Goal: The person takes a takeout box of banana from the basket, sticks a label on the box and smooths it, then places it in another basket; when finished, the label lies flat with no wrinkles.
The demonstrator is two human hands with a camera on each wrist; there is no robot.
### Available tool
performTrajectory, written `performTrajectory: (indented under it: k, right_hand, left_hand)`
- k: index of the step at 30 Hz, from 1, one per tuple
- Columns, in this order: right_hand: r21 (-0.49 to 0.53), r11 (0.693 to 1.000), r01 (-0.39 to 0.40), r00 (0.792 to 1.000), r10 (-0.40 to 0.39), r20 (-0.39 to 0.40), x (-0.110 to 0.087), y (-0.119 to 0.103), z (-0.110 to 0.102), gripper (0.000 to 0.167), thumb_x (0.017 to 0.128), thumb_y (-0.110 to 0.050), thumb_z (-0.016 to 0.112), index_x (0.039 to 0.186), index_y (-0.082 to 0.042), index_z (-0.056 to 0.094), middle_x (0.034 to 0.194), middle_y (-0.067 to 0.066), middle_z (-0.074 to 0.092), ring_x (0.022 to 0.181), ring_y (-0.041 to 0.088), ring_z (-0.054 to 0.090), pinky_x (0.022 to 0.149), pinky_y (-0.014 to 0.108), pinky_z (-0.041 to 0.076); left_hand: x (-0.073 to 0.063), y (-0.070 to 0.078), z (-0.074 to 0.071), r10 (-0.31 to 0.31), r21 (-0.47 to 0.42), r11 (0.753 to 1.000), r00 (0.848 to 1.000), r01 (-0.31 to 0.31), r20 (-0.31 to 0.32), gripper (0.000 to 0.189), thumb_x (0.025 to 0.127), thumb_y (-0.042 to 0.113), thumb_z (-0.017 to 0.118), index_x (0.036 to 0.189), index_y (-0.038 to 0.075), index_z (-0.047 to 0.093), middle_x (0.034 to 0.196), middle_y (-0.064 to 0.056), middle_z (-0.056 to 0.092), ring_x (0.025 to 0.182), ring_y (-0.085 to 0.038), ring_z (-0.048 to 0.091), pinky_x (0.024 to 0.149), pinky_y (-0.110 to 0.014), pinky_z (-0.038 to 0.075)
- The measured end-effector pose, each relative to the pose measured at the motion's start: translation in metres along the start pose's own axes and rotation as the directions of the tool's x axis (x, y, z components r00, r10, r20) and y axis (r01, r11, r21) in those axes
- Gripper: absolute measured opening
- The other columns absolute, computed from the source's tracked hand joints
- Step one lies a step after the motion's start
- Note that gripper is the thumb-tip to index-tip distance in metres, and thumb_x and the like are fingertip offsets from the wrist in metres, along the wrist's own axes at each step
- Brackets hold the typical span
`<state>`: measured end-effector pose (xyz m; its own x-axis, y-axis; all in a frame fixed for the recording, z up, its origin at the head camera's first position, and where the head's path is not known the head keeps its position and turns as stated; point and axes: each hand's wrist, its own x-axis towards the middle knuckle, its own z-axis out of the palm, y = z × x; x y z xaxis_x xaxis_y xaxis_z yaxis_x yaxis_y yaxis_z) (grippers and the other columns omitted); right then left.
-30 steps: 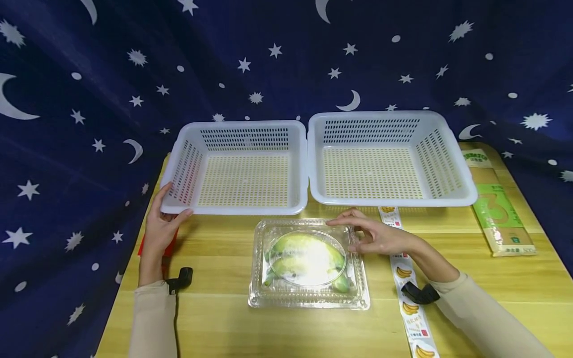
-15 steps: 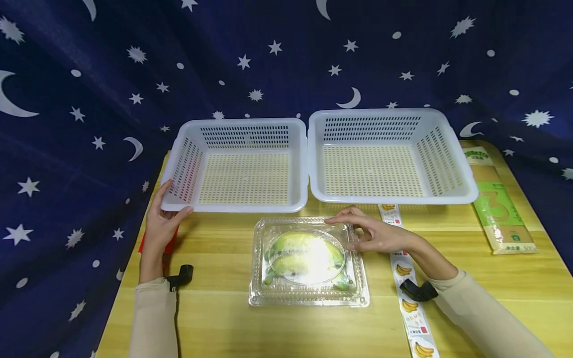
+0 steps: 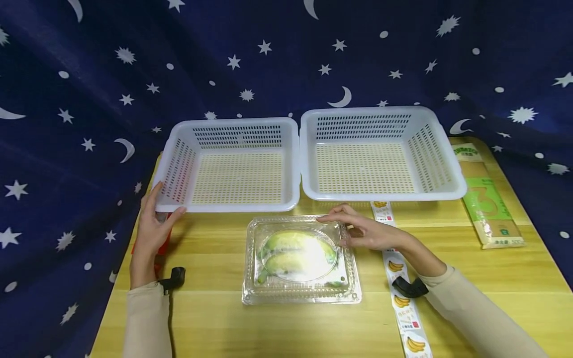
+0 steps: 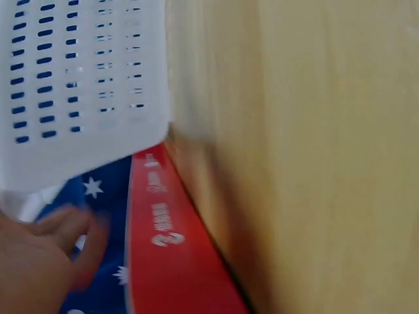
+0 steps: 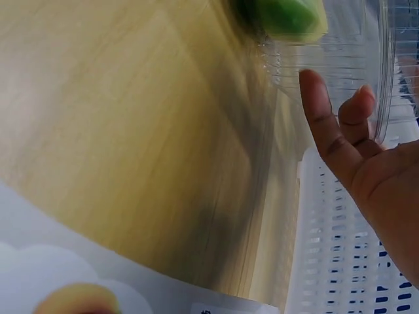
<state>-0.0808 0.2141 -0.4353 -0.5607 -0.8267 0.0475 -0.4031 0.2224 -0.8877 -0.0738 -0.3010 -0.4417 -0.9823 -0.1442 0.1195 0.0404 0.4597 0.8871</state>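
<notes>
In the head view, a clear plastic clamshell container (image 3: 340, 293) lies on the wooden table, with yellow-green fruit (image 3: 286, 258) under its glare-lit lid. My right hand (image 3: 369, 233) holds its far right corner, index finger along the top edge and thumb at the right side. The right wrist view shows bent fingers (image 5: 321, 111) against the clear wall. At the left, my left hand (image 3: 152, 226) grips the near left corner of a white perforated basket (image 3: 239, 208), thumb on the front rim. Part of that grip is hidden by the basket.
A second white basket (image 3: 385, 197) stands right beside the first. A red box (image 4: 177, 235) sits under the left basket's corner. A strip of banana-printed labels (image 3: 405, 313) runs toward the near edge. At the right lies a brown-and-green packet (image 3: 488, 204). Starry dark-blue cloth (image 3: 241, 44) hangs behind.
The whole head view has shifted slightly, so everything sits a little further left. Both hands keep their places on the basket and the container.
</notes>
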Motion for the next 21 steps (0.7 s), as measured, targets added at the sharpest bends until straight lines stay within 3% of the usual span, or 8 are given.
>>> performTrajectory:
  k: [2, 5, 7, 10, 14, 17, 19, 21]
  right_hand:
    - [-0.038, 0.999, 0.017, 1.0, -0.017, -0.012, -0.001, 0.0, 0.0, 0.058, 0.091, -0.007, 0.06, 0.146, -0.012, 0.044, 0.141, 0.017, 0.036, 0.123, 0.022, 0.033, 0.082, 0.033, 0.046]
    - [-0.044, 0.999, 0.007, 1.0, -0.008, -0.016, -0.002, 0.0, 0.001, 0.058, 0.092, -0.008, 0.06, 0.147, -0.013, 0.044, 0.142, 0.016, 0.035, 0.123, 0.022, 0.034, 0.083, 0.034, 0.045]
    - [-0.033, 0.999, -0.016, 1.0, 0.015, -0.019, -0.004, -0.001, 0.002, 0.059, 0.093, -0.008, 0.06, 0.148, -0.015, 0.042, 0.145, 0.019, 0.032, 0.116, 0.019, 0.038, 0.079, 0.033, 0.045]
    - [-0.015, 0.998, -0.06, 0.997, 0.059, -0.046, -0.008, -0.004, 0.003, 0.06, 0.096, -0.009, 0.059, 0.151, -0.018, 0.038, 0.147, 0.022, 0.027, 0.104, 0.015, 0.042, 0.077, 0.031, 0.048]
    - [0.007, 0.996, -0.092, 0.99, 0.092, -0.106, -0.019, -0.007, 0.001, 0.065, 0.096, -0.006, 0.057, 0.154, -0.017, 0.031, 0.153, 0.024, 0.018, 0.104, 0.016, 0.048, 0.088, 0.034, 0.053]
    - [-0.003, 0.998, -0.065, 0.987, 0.064, -0.148, -0.031, -0.006, -0.002, 0.069, 0.093, 0.0, 0.059, 0.154, -0.012, 0.03, 0.154, 0.025, 0.017, 0.106, 0.024, 0.052, 0.091, 0.039, 0.053]
    - [-0.017, 0.999, -0.048, 0.983, 0.044, -0.18, -0.042, -0.005, -0.005, 0.069, 0.09, 0.006, 0.06, 0.152, -0.006, 0.032, 0.152, 0.025, 0.02, 0.11, 0.024, 0.053, 0.092, 0.042, 0.053]
    - [-0.027, 0.999, -0.036, 0.975, 0.029, -0.221, -0.055, -0.004, -0.006, 0.07, 0.087, 0.012, 0.06, 0.15, -0.001, 0.034, 0.15, 0.027, 0.023, 0.116, 0.021, 0.051, 0.091, 0.039, 0.053]
  left_hand:
    - [-0.001, 0.002, 0.0, 0.06, 0.077, 0.995, 0.998, -0.058, -0.022, 0.084, 0.086, 0.01, 0.072, 0.156, 0.018, 0.026, 0.161, -0.015, 0.009, 0.147, -0.042, 0.011, 0.12, -0.06, 0.004]
    - [-0.002, 0.008, 0.002, 0.17, 0.169, 0.973, 0.982, -0.155, -0.079, 0.078, 0.086, 0.02, 0.072, 0.153, 0.014, 0.033, 0.163, -0.015, 0.006, 0.149, -0.039, -0.003, 0.116, -0.062, -0.008]
    - [-0.003, 0.015, 0.005, 0.264, 0.201, 0.95, 0.958, -0.237, -0.115, 0.072, 0.087, 0.029, 0.072, 0.149, 0.009, 0.04, 0.162, -0.016, 0.011, 0.15, -0.036, -0.003, 0.113, -0.06, -0.009]
    - [-0.005, 0.031, 0.014, 0.398, 0.251, 0.899, 0.909, -0.359, -0.125, 0.072, 0.088, 0.047, 0.069, 0.142, 0.005, 0.047, 0.157, -0.018, 0.025, 0.147, -0.037, 0.012, 0.111, -0.052, 0.003]
    - [-0.01, 0.058, 0.034, 0.513, 0.256, 0.836, 0.857, -0.485, -0.048, 0.073, 0.089, 0.055, 0.064, 0.138, 0.002, 0.052, 0.145, -0.021, 0.044, 0.135, -0.039, 0.036, 0.112, -0.037, 0.019]
    - [-0.016, 0.076, 0.05, 0.547, 0.158, 0.823, 0.836, -0.546, 0.043, 0.065, 0.091, 0.041, 0.067, 0.14, 0.002, 0.05, 0.138, -0.019, 0.052, 0.128, -0.033, 0.046, 0.113, -0.026, 0.03]
    - [-0.021, 0.088, 0.06, 0.538, 0.091, 0.83, 0.833, -0.55, 0.125, 0.062, 0.089, 0.024, 0.072, 0.143, 0.004, 0.048, 0.136, -0.015, 0.055, 0.124, -0.029, 0.05, 0.11, -0.024, 0.036]
    - [-0.024, 0.098, 0.069, 0.537, 0.028, 0.832, 0.817, -0.554, 0.211, 0.065, 0.085, 0.009, 0.074, 0.144, 0.005, 0.046, 0.133, -0.013, 0.057, 0.119, -0.026, 0.054, 0.106, -0.023, 0.04]
